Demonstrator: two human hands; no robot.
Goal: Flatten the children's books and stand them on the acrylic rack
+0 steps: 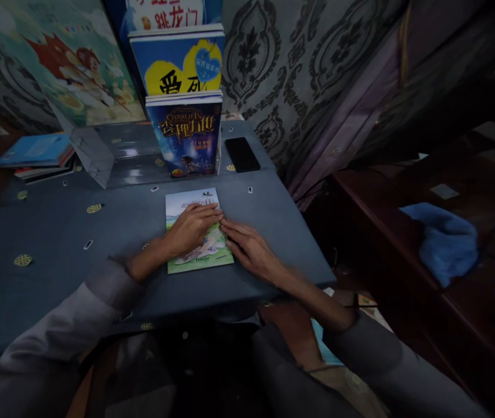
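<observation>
A thin picture book (207, 245) with a blue and green cover lies closed on the cloth-covered table. My left hand (191, 228) rests flat across the middle of its cover, fingers stretched toward the right edge. At that right edge is my right hand (251, 251), fingers extended and close together, the tips meeting those of my left hand. Neither hand is wrapped around anything. Part of the cover picture is hidden under the left hand.
Behind the book, several upright books (186, 136) stand in a clear stand (93, 157). A black phone (242, 154) lies to their right. Stacked books (33, 152) sit at the far left. Off to the right, a blue cloth (447, 241) lies on a dark red surface (369, 215).
</observation>
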